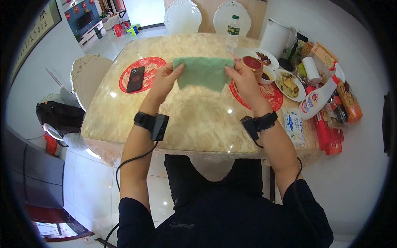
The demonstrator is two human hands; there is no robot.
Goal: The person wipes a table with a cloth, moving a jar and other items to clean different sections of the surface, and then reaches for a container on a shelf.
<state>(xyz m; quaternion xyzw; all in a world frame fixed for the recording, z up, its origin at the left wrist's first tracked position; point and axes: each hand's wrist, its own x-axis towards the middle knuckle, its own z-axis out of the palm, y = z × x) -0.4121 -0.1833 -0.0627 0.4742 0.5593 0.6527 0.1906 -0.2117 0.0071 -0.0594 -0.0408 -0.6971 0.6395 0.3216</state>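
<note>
A light green cloth point(203, 74) is stretched between my two hands above the table point(192, 124). My left hand point(167, 77) pinches its upper left corner between thumb and fingers. At the upper right corner, my right hand point(243, 77) grips it in the same way. The lower edge hangs free and looks slightly blurred. Under my right hand lies a red patterned placemat point(273, 94), partly hidden by the hand and forearm. Just beyond that hand stands a jar with a dark red lid point(252, 63).
A smartphone point(136, 79) lies on another red placemat point(158, 65) at left. To the right are a bowl of dark sauce point(267, 75), a plate of food point(290, 85), a white spray bottle point(319, 97) and a wipes pack point(293, 125). A plastic bottle point(233, 32) stands at the far edge.
</note>
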